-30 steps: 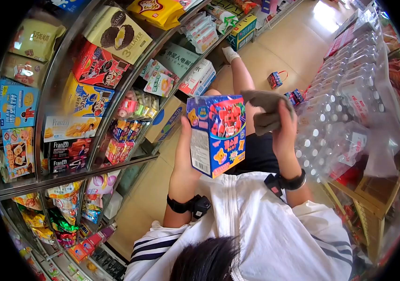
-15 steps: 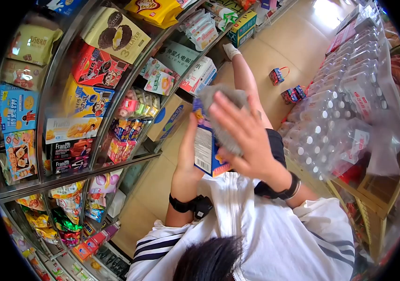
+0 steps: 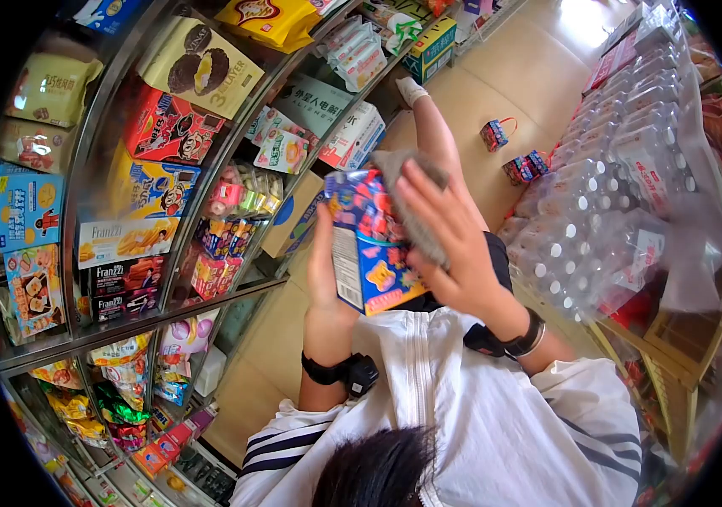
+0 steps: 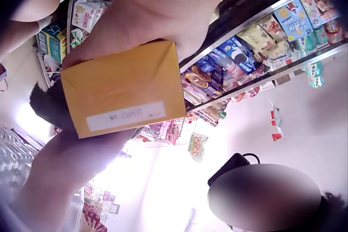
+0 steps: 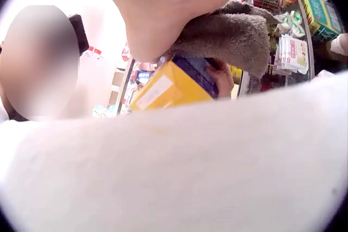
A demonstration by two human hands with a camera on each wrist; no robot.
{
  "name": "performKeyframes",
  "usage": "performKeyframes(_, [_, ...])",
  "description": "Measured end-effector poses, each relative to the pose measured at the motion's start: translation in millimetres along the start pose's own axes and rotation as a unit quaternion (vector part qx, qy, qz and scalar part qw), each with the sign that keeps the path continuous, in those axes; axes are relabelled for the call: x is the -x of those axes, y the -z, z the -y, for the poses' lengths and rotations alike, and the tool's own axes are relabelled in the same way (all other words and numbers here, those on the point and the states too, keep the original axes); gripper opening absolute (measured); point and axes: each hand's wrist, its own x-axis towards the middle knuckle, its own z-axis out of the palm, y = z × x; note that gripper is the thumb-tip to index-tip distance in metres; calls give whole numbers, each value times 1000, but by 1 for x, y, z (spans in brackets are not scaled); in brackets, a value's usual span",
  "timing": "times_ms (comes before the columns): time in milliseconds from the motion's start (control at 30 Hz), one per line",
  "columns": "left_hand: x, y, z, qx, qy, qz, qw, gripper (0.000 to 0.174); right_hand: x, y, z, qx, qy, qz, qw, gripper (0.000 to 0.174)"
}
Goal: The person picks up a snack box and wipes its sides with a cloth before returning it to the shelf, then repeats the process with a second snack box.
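A blue and red printed box (image 3: 373, 269) is gripped along its left side by my left hand (image 3: 322, 275). My right hand (image 3: 456, 253), fingers extended, presses a grey cloth (image 3: 392, 162) against the box's upper right part. The left wrist view shows the box's plain yellow end (image 4: 122, 93), with my left hand (image 4: 149, 17) around the far edge and the dark cloth (image 4: 50, 107) alongside. In the right wrist view the cloth (image 5: 234, 41) lies under my right hand (image 5: 174, 9), touching the box (image 5: 182, 88); part of the box is hidden.
Shelves (image 3: 116, 338) packed with snack boxes and bags stand on the left. Two small packages with handles, one (image 3: 496, 135) near the other (image 3: 526, 168), lie on the tiled floor (image 3: 538, 80). Shrink-wrapped bottles (image 3: 580, 194) are stacked on the right.
My right hand has brought the cloth from beside the box onto it. Since half a second ago, the box has shifted slightly left and shows more of its printed front.
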Motion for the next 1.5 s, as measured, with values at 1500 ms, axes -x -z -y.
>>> performKeyframes(1500, [-5,1,20,-66,24,-82,994,64,-21,6,23,-47,54,-19,997,56])
